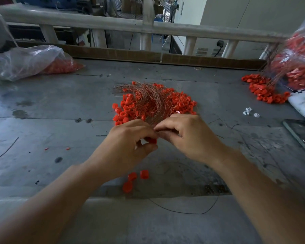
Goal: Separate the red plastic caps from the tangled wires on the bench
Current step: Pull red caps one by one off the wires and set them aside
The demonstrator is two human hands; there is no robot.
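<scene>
A single red plastic cap (152,141) sits between the thumb and curled fingers of the left hand (128,143), just above the table (42,106) and near the front of the heap of red caps (125,110) that lies under a tangle of copper wires (148,97). The right hand (188,138) touches the left at the fingertips, its thumb and forefinger closed in a pinch, apparently on a fine strand running to the cap, though the strand itself is too thin to make out. The caps look light, hard and smooth, so each is best taken by its sides. The wires look springy and easily kinked, likely to drag neighbours along, and are better pinched close to the cap. Three freed caps (144,174) lie beneath the wrists. Whether the held cap is still on its wire is hidden by the fingers. A second cap pile (264,92) and a clear plastic bag of caps (299,55) are cut off at the right edge, and another bag (30,62) lies far left.
</scene>
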